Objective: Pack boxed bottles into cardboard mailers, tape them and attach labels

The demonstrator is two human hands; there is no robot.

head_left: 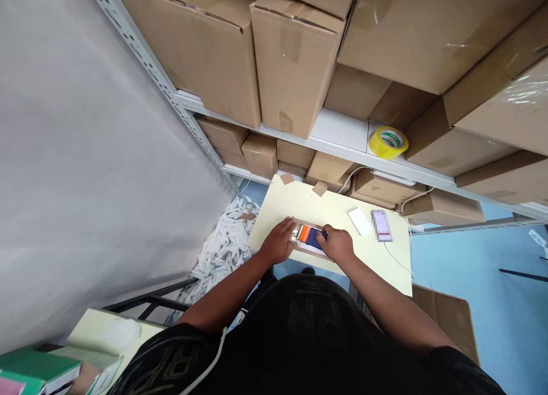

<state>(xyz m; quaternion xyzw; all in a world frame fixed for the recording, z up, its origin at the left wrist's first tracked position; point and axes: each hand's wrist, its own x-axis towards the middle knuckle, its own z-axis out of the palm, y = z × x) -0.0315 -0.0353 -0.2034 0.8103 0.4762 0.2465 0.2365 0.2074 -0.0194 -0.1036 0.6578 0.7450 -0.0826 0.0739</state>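
Over the near edge of the pale yellow table lies a shallow, narrow cardboard box (pixel 314 252). Within it is an orange and dark blue flat item (pixel 315 238), whose kind I cannot make out. A shiny, crinkled clear wrapping (pixel 295 233) shows at its left end. My left hand (pixel 277 242) is closed around the left end of the box, beside the wrapping. My right hand (pixel 338 244) is closed at the other end, its thumb pressed on the blue part. The undersides of both hands' fingers are hidden.
The pale yellow table (pixel 381 263) bears a phone (pixel 381 226) with a cable, a white card or small box (pixel 359 221) and cardboard scraps (pixel 319 189). Behind stand shelves of cartons (pixel 295 58) with yellow tape (pixel 388 142). White paper strips (pixel 222 246) cover the floor at left.
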